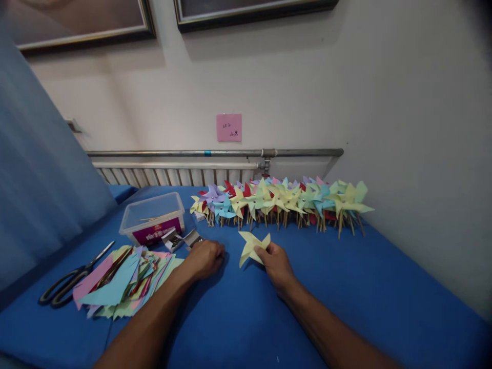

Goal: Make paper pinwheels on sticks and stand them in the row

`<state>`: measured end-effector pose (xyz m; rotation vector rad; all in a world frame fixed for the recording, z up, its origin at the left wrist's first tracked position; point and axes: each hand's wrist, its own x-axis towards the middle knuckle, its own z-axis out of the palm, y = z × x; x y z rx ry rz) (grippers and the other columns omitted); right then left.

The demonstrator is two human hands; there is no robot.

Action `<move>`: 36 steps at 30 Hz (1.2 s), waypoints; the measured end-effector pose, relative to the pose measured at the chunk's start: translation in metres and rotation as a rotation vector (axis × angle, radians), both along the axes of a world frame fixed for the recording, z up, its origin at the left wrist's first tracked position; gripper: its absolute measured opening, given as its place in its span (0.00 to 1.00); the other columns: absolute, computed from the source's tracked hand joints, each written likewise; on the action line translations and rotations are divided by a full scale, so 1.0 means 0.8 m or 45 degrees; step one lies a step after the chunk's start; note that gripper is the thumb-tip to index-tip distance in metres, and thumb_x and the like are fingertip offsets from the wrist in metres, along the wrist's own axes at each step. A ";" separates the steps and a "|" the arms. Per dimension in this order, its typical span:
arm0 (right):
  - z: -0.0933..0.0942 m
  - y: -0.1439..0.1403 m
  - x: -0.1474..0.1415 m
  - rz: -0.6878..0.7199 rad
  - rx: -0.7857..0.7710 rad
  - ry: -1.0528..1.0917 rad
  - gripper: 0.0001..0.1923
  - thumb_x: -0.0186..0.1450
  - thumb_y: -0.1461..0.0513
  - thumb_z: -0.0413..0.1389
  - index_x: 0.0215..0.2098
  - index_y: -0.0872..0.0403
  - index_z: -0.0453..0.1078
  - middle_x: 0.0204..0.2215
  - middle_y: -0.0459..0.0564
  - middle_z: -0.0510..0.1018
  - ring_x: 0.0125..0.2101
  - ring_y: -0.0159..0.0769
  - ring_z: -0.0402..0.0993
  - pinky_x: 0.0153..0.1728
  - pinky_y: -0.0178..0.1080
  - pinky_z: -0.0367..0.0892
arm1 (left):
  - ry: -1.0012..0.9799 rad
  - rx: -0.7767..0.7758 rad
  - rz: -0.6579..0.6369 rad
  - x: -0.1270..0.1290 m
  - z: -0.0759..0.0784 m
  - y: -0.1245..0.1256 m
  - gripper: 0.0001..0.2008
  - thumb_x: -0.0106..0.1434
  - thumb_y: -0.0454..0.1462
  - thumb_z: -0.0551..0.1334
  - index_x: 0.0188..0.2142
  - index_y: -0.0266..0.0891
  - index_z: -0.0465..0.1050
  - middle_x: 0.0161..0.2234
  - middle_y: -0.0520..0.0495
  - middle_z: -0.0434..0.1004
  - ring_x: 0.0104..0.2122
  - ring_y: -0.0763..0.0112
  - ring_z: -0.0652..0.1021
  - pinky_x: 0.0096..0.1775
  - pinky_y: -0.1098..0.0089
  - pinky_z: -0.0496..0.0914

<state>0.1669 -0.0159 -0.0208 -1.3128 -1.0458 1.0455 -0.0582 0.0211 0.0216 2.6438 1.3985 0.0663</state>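
**Two hands at a blue counter, one holding a yellow paper pinwheel**

A person's bare forearms reach over a counter (346, 287) covered in blue cloth. The right hand (277, 262) has its fingers pinched closed on the lower right edge of a pale yellow folded-paper pinwheel (251, 246), which sits just above the cloth near the middle of the counter. The left hand (205, 258) rests on the cloth beside it, knuckles up and fingers curled under; I cannot tell whether it has hold of anything.

Just beyond the left hand lie small silvery opened packets (180, 239). Behind them stands a clear plastic tub (151, 218) with a magenta label on its front; the white writing on the label is too small to read. Thin sticks lie inside the tub.

To the left sits a loose heap of coloured paper squares (123, 284) in blue, pink, yellow and green. Black-handled scissors (71, 279) lie at the heap's left edge.

Along the back of the counter, against the white wall, stands a long row of finished paper pinwheels on wooden sticks (282, 200), in yellow, green, blue, purple, pink and red.

On the wall above, a pink sticky note (229, 127) carries dark handwriting, too small to make out for certain. A grey metal pipe (215, 152) runs across the wall over a white radiator (172, 175). Two dark picture frames (249, 13) hang at the top.
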 end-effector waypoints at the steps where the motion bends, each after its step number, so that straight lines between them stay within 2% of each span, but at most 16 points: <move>1: -0.001 0.000 0.000 -0.005 -0.007 -0.004 0.19 0.56 0.52 0.62 0.40 0.55 0.80 0.37 0.53 0.87 0.37 0.49 0.82 0.38 0.43 0.74 | -0.016 -0.010 -0.009 0.000 0.000 0.000 0.08 0.61 0.33 0.59 0.37 0.42 0.78 0.39 0.45 0.82 0.40 0.61 0.80 0.39 0.67 0.67; 6: -0.003 0.000 -0.001 0.018 -0.007 0.033 0.19 0.56 0.52 0.62 0.41 0.55 0.80 0.38 0.54 0.87 0.37 0.48 0.82 0.38 0.43 0.74 | -0.027 -0.027 -0.075 0.001 -0.003 0.003 0.09 0.62 0.32 0.58 0.36 0.42 0.79 0.39 0.45 0.81 0.39 0.63 0.79 0.40 0.68 0.66; 19: -0.001 0.000 -0.002 0.038 0.000 0.052 0.19 0.56 0.53 0.61 0.41 0.55 0.80 0.40 0.54 0.87 0.39 0.47 0.82 0.41 0.42 0.74 | -0.020 -0.025 -0.068 0.004 0.001 -0.002 0.09 0.63 0.33 0.58 0.35 0.42 0.78 0.38 0.45 0.81 0.38 0.63 0.79 0.37 0.68 0.64; 25: 0.002 -0.003 -0.002 0.034 -0.009 0.012 0.19 0.57 0.52 0.61 0.40 0.56 0.79 0.37 0.53 0.87 0.37 0.46 0.81 0.39 0.42 0.73 | -0.063 -0.072 -0.080 0.006 0.004 -0.006 0.08 0.62 0.33 0.58 0.34 0.41 0.78 0.38 0.45 0.82 0.37 0.63 0.79 0.38 0.68 0.65; 30: 0.002 -0.004 -0.001 0.028 -0.013 0.008 0.19 0.56 0.52 0.61 0.40 0.56 0.79 0.37 0.54 0.87 0.36 0.46 0.81 0.37 0.42 0.73 | -0.131 -0.156 -0.077 0.009 0.008 -0.010 0.09 0.59 0.32 0.58 0.33 0.40 0.78 0.35 0.47 0.82 0.35 0.65 0.78 0.38 0.69 0.65; 34: 0.002 -0.002 -0.001 0.014 -0.022 -0.019 0.20 0.56 0.51 0.61 0.39 0.57 0.79 0.36 0.54 0.87 0.36 0.47 0.81 0.37 0.42 0.73 | -0.236 -0.373 -0.138 0.009 0.012 -0.012 0.11 0.57 0.31 0.57 0.33 0.40 0.78 0.31 0.50 0.81 0.30 0.70 0.76 0.33 0.72 0.64; 36: 0.002 -0.002 -0.001 0.018 -0.019 -0.015 0.21 0.56 0.51 0.61 0.39 0.57 0.79 0.36 0.54 0.87 0.36 0.47 0.81 0.37 0.42 0.73 | -0.234 -0.410 -0.169 0.010 0.013 -0.013 0.11 0.57 0.31 0.56 0.32 0.39 0.78 0.29 0.50 0.81 0.29 0.70 0.75 0.31 0.72 0.63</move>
